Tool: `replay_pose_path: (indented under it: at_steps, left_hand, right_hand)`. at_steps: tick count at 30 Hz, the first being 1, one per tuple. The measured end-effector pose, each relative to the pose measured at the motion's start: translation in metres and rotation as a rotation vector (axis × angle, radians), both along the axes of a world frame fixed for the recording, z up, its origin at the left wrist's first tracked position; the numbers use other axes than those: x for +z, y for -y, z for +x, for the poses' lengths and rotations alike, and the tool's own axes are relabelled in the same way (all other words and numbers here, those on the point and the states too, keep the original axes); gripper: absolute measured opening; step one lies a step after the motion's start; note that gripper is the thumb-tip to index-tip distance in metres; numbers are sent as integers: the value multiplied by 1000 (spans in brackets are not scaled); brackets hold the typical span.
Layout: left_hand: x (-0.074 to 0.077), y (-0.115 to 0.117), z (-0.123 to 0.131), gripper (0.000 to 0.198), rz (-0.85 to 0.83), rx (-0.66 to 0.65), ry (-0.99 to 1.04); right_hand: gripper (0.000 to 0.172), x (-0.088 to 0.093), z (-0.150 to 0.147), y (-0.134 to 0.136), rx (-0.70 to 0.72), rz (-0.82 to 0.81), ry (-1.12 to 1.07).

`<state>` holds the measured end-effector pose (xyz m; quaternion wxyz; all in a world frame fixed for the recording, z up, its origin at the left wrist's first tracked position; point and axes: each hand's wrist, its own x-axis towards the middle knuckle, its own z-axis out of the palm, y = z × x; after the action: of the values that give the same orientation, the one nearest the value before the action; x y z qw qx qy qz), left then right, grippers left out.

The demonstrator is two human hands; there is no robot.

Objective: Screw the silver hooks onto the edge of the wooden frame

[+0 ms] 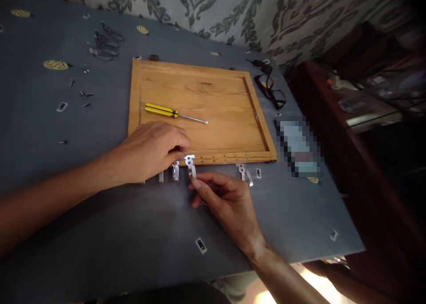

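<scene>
A wooden board (229, 122) with a raised rim lies flat on the blue-grey table (100, 224). A yellow-handled screwdriver (173, 113) rests on the board. My left hand (149, 151) sits at the board's near edge, its fingers pinched around the top of a small metal hook (190, 164). My right hand (226, 202) holds the lower end of that same hook between thumb and fingertips. Two more metal hooks (175, 171) hang along the near edge beside it, and another hook (244, 173) lies further right.
Loose screws (85, 94) and a pile of dark metal parts (106, 44) lie at the table's far left. Red-framed glasses (273, 91) and a blurred-out flat object (297, 148) sit right of the board. A dark wooden cabinet (349, 140) stands beyond the table's right edge.
</scene>
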<state>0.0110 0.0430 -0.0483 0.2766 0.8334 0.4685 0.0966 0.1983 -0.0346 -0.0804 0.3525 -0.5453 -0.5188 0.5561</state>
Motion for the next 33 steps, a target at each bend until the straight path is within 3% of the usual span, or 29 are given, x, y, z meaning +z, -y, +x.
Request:
replay_pose_path:
  at_steps: [24,33]
  left_hand:
    - [2,-1,2,28,-10,7,-32]
    - [-2,-1,0,26,74,-34,-2]
  right_hand:
    - [18,1,-2,-1,16,13,56]
    - [18,1,-3,-1,8,38,42]
